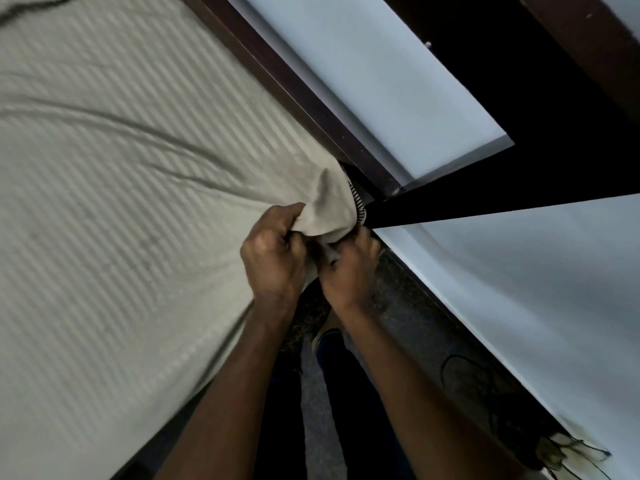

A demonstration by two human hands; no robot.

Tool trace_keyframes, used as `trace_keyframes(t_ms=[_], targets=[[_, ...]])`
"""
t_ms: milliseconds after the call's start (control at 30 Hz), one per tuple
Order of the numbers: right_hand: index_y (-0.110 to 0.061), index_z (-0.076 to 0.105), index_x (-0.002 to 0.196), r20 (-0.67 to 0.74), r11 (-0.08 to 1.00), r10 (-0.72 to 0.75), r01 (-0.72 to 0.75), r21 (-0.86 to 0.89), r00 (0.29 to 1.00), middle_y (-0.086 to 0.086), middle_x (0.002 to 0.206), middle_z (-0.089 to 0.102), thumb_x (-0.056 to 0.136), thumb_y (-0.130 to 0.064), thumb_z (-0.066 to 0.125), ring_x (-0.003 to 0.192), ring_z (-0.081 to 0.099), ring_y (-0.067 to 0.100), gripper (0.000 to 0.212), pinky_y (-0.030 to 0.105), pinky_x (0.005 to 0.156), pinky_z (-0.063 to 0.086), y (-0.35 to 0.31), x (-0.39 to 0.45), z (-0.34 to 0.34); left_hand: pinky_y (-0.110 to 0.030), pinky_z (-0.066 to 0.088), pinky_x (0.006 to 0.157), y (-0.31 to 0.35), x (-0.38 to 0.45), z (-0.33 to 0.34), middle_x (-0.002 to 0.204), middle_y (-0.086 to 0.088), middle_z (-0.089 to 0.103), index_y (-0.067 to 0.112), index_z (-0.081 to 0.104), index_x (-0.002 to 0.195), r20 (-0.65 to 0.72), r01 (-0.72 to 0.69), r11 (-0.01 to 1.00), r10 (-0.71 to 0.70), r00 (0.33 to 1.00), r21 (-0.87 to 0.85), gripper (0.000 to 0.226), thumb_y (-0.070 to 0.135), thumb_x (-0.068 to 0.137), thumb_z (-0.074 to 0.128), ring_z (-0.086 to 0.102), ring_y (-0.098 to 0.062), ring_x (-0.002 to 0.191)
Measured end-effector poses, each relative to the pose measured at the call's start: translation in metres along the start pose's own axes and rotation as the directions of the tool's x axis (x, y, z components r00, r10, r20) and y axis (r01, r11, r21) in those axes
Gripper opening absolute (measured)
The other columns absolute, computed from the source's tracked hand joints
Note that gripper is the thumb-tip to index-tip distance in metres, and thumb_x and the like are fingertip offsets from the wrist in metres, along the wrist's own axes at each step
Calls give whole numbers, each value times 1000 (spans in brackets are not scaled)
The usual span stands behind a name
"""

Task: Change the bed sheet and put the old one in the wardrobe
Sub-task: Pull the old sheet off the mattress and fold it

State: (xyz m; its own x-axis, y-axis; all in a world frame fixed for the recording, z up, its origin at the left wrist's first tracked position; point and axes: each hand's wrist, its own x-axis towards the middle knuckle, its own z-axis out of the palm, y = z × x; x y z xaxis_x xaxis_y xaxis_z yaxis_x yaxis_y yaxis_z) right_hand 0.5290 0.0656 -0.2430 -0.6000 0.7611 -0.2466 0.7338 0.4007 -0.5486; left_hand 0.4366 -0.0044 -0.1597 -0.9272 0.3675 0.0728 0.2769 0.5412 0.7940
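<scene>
Bed sheet (121,168), pale and striped, lies over the mattress, its corner bunched at the bed's far corner beside the dark wooden frame (294,95). My left hand (273,258) has fingers curled round the corner fold; my right hand (349,268) pinches cloth just beneath it. It looks soft, light and limp, so I judge gripping gathered cloth at the corner works best.

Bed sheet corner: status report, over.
Left hand and right hand both grip the bed sheet corner. Mattress edge exposed there. Dark bed frame close alongside.
</scene>
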Motion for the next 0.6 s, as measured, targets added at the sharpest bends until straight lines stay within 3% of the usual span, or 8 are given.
trace_keyframes(t_ms=[67, 133, 200, 233, 300, 433, 500, 600], targets=[[-18, 72, 114, 11, 985, -129, 129, -118, 992, 7, 118, 67, 92, -35, 67, 111, 54, 27, 28, 39, 88, 45, -18, 6, 11, -32, 56, 85, -2, -2, 1, 103, 2, 77, 12, 78, 109, 29, 71, 997, -70, 997, -19, 52, -8, 68, 54, 71, -17, 96], [-16, 70, 107, 86, 988, 7, -20, 154, 996, 6, 106, 72, 99, -25, 61, 98, 64, 9, 15, 21, 82, 46, -33, 12, 10, -36, 56, 86, -5, 1, 3, 107, 6, 75, 18, 76, 113, 88, 155, 988, -155, 984, 5, 51, -4, 72, 56, 69, -14, 97], [-17, 70, 101, 360, 638, 383, -526, 562, 850, 9, 104, 75, 99, -19, 61, 91, 70, 10, 10, 28, 82, 57, -41, 11, 4, -38, 56, 90, -8, -1, 4, 120, 7, 69, 22, 68, 125, 159, 166, 986, -169, 973, 32, 46, 6, 83, 62, 66, -12, 105], [-15, 74, 103, 483, 371, 445, -646, 667, 754, 9, 107, 76, 96, -22, 63, 94, 72, 17, 15, 35, 85, 60, -41, 9, 1, -37, 54, 96, -10, -6, 2, 129, 6, 64, 22, 62, 133, 178, 150, 988, -156, 972, 46, 43, 16, 91, 65, 62, -12, 114], [-14, 76, 110, 574, 153, 419, -678, 719, 703, 9, 111, 77, 94, -25, 62, 103, 74, 26, 24, 43, 92, 60, -49, 2, -7, -38, 44, 106, -14, -23, -2, 143, 1, 54, 18, 50, 143, 170, 138, 983, -157, 973, 119, 52, 41, 99, 63, 53, -16, 130], [-7, 69, 95, 618, 109, 195, -643, 758, 762, 11, 89, 72, 99, 5, 45, 80, 70, 19, 27, 22, 59, 56, -92, 10, -36, -34, 32, 103, -26, -64, -14, 134, -10, 57, 7, 47, 141, 135, 168, 975, -187, 973, 143, 61, 55, 102, 44, 53, -24, 123], [-7, 68, 91, 586, 139, 164, -607, 783, 793, 7, 83, 72, 99, 7, 44, 72, 70, 13, 28, 21, 62, 57, -98, 19, -43, -36, 35, 95, -41, -75, -17, 116, -18, 62, 2, 49, 131, 122, 133, 963, -164, 979, 234, 53, 43, 97, 56, 54, -32, 107], [-5, 64, 112, 562, -1, 274, -584, 812, 781, 12, 101, 73, 101, 8, 41, 92, 71, 21, 29, 35, 81, 60, -81, 17, -45, -40, 47, 75, -48, -74, -23, 94, -14, 69, 8, 65, 115, 177, 135, 916, -215, 960, 378, 49, 5, 66, 66, 63, -39, 86]])
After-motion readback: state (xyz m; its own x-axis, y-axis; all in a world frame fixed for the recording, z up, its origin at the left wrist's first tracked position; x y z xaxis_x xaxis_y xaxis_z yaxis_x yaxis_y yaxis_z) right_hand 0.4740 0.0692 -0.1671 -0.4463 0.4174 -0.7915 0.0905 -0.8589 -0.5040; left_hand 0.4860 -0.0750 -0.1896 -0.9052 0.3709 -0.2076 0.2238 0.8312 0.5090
